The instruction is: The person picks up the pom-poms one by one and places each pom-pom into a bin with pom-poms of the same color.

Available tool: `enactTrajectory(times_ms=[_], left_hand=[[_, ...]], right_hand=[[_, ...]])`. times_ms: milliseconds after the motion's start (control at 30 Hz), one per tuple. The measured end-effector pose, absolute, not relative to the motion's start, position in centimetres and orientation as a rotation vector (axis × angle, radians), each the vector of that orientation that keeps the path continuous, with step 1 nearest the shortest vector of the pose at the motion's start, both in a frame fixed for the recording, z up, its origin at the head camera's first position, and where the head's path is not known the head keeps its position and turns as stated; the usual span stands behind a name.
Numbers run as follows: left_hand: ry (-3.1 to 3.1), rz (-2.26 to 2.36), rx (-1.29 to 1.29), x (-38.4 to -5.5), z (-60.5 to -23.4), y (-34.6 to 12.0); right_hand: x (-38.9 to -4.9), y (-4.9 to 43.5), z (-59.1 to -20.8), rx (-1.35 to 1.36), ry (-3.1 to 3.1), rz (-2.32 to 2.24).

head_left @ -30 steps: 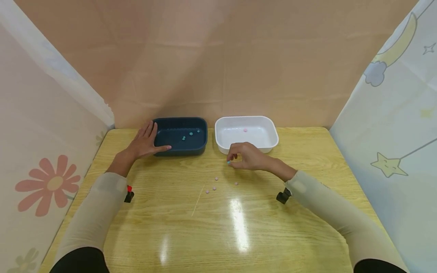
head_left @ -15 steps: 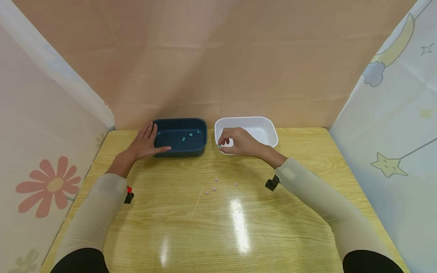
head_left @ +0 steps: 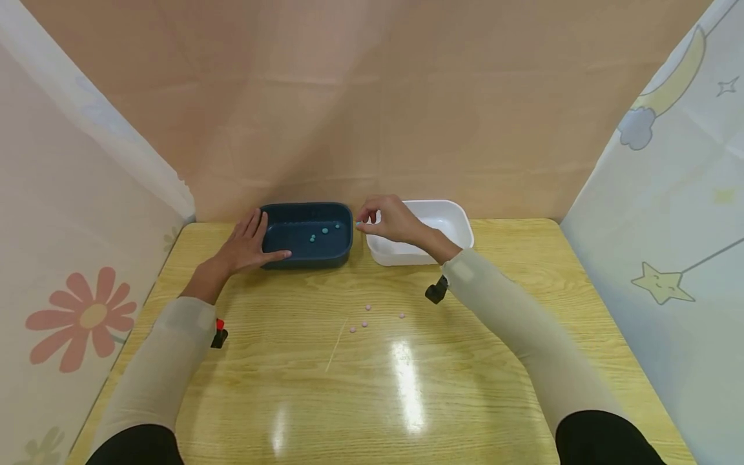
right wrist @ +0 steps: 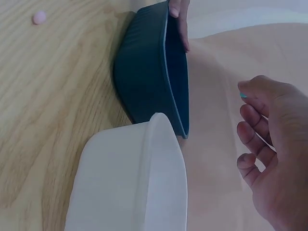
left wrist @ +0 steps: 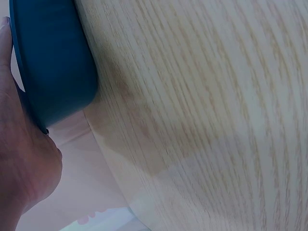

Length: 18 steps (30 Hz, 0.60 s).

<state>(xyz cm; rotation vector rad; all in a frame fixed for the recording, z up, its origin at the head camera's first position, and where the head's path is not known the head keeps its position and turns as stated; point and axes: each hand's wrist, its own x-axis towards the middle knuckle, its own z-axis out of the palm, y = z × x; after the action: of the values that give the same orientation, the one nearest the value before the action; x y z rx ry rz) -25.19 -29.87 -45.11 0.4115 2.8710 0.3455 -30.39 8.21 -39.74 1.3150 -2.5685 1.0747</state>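
My right hand [head_left: 392, 219] pinches a small turquoise bead [right wrist: 243, 95] between thumb and index finger. It hovers over the left part of a white rectangular bin [head_left: 459, 226], its fingertips near the right rim of a dark blue bin [head_left: 308, 262]. Spread along the blue bin's left end is my left hand [head_left: 244, 245], fingers straight on the left rim and thumb along the front rim. A few teal beads [head_left: 325, 230] lie inside the blue bin. The white bin's left inside is hidden behind my right hand.
Several pink beads [head_left: 364, 324] lie loose on the wooden table [head_left: 261, 387] in front of the bins. A brown backdrop [head_left: 372, 97] rises behind the table, with printed panels on the left and right sides.
My right hand has moved left and away from me with the turquoise bead, from the white bin's front edge to beside the blue bin. My left hand has stayed in place.
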Motion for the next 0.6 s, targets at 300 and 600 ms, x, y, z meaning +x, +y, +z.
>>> enactTrajectory(times_ms=[300, 600], left_hand=[[2.886, 0.362, 0.424, -25.2, -45.0, -29.8], [2.877, 0.348, 0.417, -25.2, -45.1, -29.9]], right_hand=[[-32.4, 6.5, -40.0, 1.143, -2.663, 1.084], [-33.5, 4.9, -41.4, 1.001, -2.748, 1.129]])
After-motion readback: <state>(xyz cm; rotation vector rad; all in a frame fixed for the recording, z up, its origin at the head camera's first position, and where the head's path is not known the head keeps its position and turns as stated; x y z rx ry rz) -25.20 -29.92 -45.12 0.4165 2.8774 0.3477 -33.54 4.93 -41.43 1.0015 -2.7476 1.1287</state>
